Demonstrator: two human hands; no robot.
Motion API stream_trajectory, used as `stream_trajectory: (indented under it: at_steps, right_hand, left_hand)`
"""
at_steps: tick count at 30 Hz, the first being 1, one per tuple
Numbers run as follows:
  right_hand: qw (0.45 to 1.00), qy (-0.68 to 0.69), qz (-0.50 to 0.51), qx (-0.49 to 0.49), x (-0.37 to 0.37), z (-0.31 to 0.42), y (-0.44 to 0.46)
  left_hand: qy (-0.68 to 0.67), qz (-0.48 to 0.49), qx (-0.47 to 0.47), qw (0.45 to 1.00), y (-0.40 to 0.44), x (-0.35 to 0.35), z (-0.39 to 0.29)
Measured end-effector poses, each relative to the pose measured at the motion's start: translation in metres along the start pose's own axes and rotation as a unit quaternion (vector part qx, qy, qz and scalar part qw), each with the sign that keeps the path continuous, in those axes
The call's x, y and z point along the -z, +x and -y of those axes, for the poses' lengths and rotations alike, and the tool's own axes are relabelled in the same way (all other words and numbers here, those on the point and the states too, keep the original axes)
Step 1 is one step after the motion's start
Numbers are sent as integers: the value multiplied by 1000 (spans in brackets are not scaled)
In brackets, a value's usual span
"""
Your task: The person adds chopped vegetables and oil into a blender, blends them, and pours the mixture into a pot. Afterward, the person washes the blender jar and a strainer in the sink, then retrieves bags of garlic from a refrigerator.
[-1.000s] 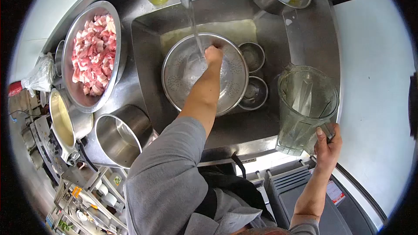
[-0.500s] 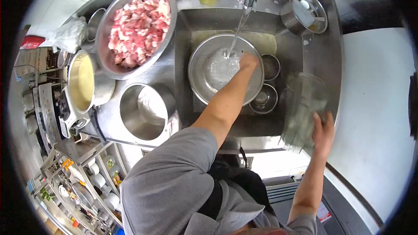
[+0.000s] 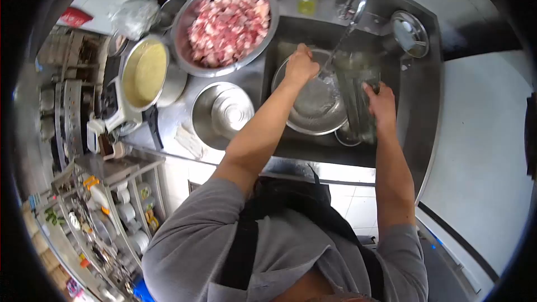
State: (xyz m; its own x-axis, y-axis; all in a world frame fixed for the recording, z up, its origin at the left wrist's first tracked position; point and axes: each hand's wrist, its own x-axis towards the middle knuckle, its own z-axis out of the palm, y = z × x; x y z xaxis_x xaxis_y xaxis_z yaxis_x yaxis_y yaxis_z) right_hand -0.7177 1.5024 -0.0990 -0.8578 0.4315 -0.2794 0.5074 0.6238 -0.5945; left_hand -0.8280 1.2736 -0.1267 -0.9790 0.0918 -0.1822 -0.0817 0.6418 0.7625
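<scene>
**Both hands at the sink: right has the jug, left is on the bowl rim**

Labels: packs on the shelf rack (image 3: pixel 128 176) and the red packet (image 3: pixel 75 17) at upper left are too small or soft to read.

Right hand (image 3: pixel 383 103): fingers and thumb closed on the near-right side of the clear jug (image 3: pixel 353 92); handle lost in blur. Jug sits over the right part of the steel bowl (image 3: pixel 316 100), inside the sink (image 3: pixel 319 152). Left hand (image 3: pixel 302 68): fingers curled at the bowl's far-left rim; can't tell if they pinch it.

Hidden: a small cup (image 3: pixel 348 139) mostly covered by bowl and jug. Water from the tap (image 3: pixel 362 0) drops near the jug mouth; exact landing spot unclear. Round lens edge cuts off the rack.

Room: strip of sink floor along the front wall, another right of the right hand. Meat basin (image 3: pixel 182 33) sits close to the sink's left edge.
</scene>
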Motion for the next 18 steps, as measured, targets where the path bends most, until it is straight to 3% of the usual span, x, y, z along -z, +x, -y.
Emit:
stream_trajectory:
  at_steps: [1,3,4,6,8,9,13,18]
  right_hand:
    - [1000,-2,19,3,-10,4,2]
    - [989,123,76,-40,-27,17,14]
    - [986,161,34,7,-42,12,23]
    - [976,217,20,0,-46,10,38]
    - [941,338,17,-7,-41,14,40]
    - [942,335,14,-8,-33,17,37]
    - [923,385,-4,-8,-5,17,16]
    - [957,284,-63,1,28,25,6]
  left_hand:
    - [4,-4,19,1000,-20,11,8]
    - [-95,-53,-78,991,-53,36,19]
    - [-93,-56,-76,991,-66,44,28]
    - [-7,67,-27,997,-85,48,47]
    - [-3,55,1,998,-84,38,58]
    - [1,45,26,999,-81,28,63]
    - [56,101,16,993,-40,-57,88]
    - [-9,40,106,993,26,-207,124]
